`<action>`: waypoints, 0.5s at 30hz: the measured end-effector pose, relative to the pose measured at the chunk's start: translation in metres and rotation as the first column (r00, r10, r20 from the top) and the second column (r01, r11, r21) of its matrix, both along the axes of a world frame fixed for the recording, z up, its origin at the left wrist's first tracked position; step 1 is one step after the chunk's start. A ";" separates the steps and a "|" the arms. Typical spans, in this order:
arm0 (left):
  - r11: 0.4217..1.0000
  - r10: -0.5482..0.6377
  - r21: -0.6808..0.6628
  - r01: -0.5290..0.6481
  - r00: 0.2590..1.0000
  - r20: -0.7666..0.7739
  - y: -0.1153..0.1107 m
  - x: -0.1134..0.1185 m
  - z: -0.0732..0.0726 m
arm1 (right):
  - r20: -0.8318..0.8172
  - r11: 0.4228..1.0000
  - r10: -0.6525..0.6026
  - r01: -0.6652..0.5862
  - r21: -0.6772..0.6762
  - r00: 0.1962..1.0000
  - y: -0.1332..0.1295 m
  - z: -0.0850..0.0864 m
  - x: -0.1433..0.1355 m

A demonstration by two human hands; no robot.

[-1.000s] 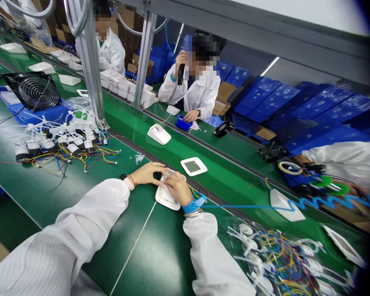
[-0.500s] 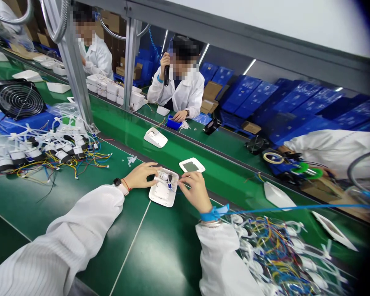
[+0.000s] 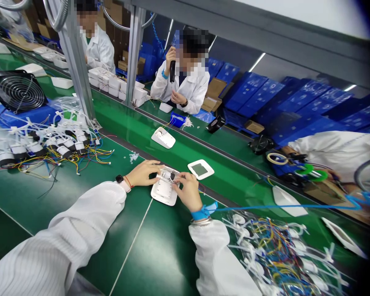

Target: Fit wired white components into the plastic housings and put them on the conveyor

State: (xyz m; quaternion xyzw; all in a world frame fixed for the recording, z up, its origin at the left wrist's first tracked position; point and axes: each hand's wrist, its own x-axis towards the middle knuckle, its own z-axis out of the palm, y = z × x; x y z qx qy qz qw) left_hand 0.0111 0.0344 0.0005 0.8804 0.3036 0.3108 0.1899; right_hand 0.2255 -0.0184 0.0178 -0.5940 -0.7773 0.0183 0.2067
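Note:
A white plastic housing (image 3: 164,192) lies open side up on the green table, with a small white and dark part (image 3: 169,176) inside its upper half. My left hand (image 3: 142,173) is at the housing's upper left edge, thumb and fingers curved round that edge and pressing on it. My right hand (image 3: 188,190) is over the right side, its fingertips pinched together at the inner parts. What the right fingertips hold is too small to make out. A blue band is round my right wrist.
Motors with wires (image 3: 63,144) are heaped at the left by a black fan (image 3: 23,92). Another wire heap (image 3: 274,250) lies at the lower right. White covers (image 3: 201,169) sit on the green conveyor (image 3: 179,158). People in white coats (image 3: 185,88) sit across.
My right hand has moved left and inward over the housing, its fingers closer together. The covers on the conveyor have shifted right in view. The person opposite has lifted a hand from the blue box.

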 end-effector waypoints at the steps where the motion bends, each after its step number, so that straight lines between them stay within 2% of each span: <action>1: 1.000 0.002 0.004 -0.002 1.000 -0.003 0.000 0.000 -0.001 | 0.015 1.000 0.014 -0.014 0.013 1.000 0.001 0.001 0.001; 5: 1.000 0.009 0.023 -0.008 1.000 -0.019 0.001 0.000 -0.003 | 0.052 0.997 0.079 -0.079 0.014 0.996 0.007 0.001 0.001; 11: 0.999 0.028 0.037 -0.026 0.999 -0.040 0.001 -0.001 -0.005 | -0.012 0.997 0.081 -0.081 0.010 0.997 0.011 -0.005 0.003; 15: 0.998 0.030 0.053 -0.027 0.998 -0.053 0.002 -0.001 -0.005 | 0.060 0.992 0.113 -0.116 0.053 0.992 0.009 -0.003 0.004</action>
